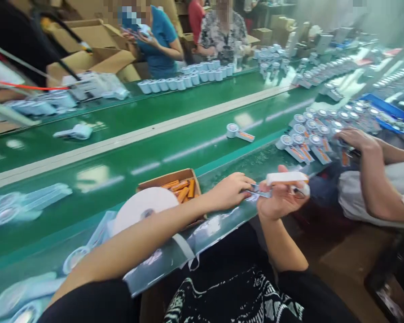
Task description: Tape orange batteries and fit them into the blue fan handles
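Observation:
My right hand is closed around a white handled device, held just off the near edge of the green belt. My left hand is pinched on a small metal tool, perhaps tweezers, whose tip meets the device. Behind my left forearm sits a cardboard box of orange batteries, and a white tape roll lies beside it.
A green conveyor belt runs left to right, carrying a white device. Several more devices are grouped at right by a co-worker's hand. A blue tray sits far right. People and cardboard boxes stand across the belt.

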